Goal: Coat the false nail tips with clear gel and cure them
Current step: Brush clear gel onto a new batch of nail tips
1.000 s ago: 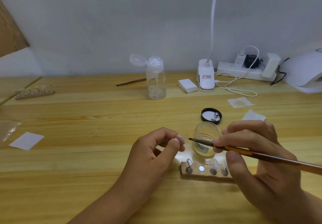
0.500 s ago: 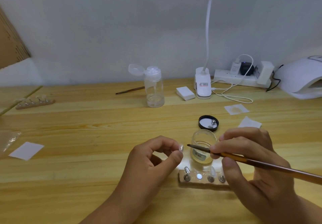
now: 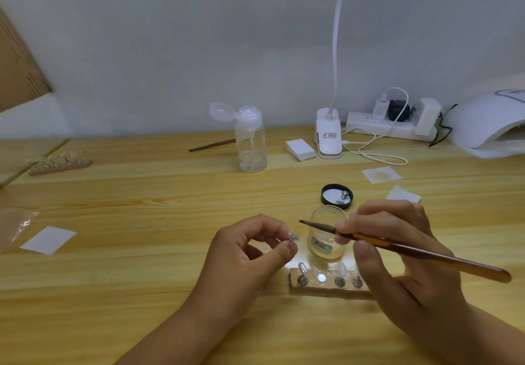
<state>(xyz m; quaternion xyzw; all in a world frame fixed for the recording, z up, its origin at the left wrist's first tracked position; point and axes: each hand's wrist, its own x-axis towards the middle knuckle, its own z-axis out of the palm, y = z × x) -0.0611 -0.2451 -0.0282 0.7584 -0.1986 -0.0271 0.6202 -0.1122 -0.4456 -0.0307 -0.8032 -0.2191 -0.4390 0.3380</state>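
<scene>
My left hand (image 3: 244, 254) pinches a small clear nail tip (image 3: 293, 236) between thumb and forefinger. My right hand (image 3: 397, 254) grips a brown brush (image 3: 412, 249), whose bristle end points left, a short gap from the tip. Behind the brush stands an open clear gel jar (image 3: 328, 232). In front of the jar lies a wooden holder strip (image 3: 326, 282) with several nail tips on metal pegs. The white curing lamp (image 3: 491, 129) sits at the far right.
A black jar lid (image 3: 337, 196) lies behind the jar. A pump bottle (image 3: 250, 140), a second brush (image 3: 212, 145), a clip lamp (image 3: 328, 137), a power strip (image 3: 392, 123) and a pad stack (image 3: 300, 150) stand at the back. A second holder strip (image 3: 59, 163) lies far left.
The view has tilted up slightly. Both hands keep their hold; the brush end stays just right of the pinched nail tip.
</scene>
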